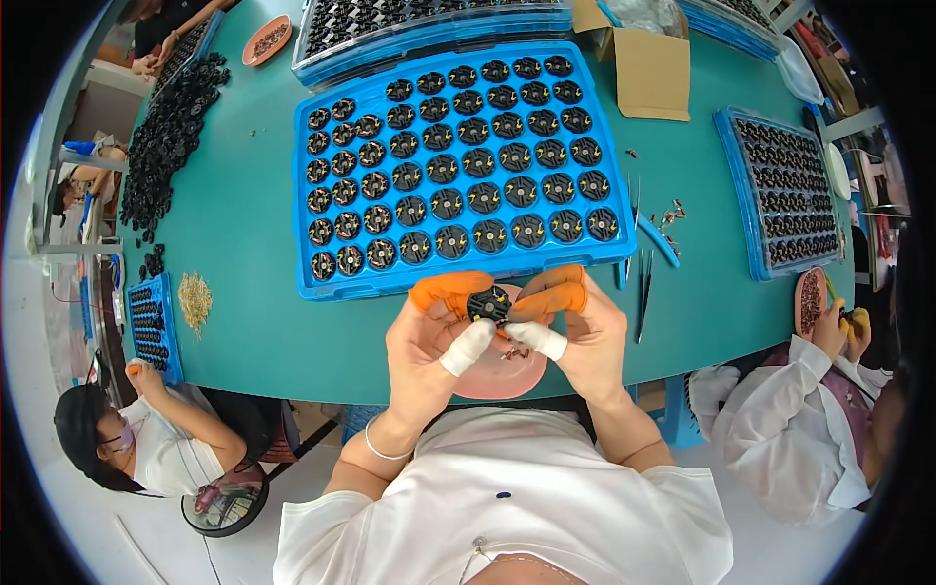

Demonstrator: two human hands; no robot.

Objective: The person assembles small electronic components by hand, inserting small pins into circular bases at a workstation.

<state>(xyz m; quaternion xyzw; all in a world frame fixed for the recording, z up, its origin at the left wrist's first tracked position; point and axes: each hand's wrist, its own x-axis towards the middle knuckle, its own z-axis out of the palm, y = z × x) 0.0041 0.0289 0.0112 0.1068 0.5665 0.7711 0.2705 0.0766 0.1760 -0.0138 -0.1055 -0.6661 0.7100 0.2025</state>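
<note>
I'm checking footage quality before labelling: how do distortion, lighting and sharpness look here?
Head view: fisheye distortion is strong, with a dark rim and the near edge of the green tabletop bending; head view: lighting is bright and fairly even across it; head view: left hand and right hand show no obvious motion blur, but fine details on the black round component are too small to judge.

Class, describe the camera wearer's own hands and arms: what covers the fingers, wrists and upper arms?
The left hand and right hand match: orange covers on fingers, a white cover on each thumb. A thin white bracelet circles the left wrist; none shows on the right. Short white sleeves leave the forearms bare.
</note>
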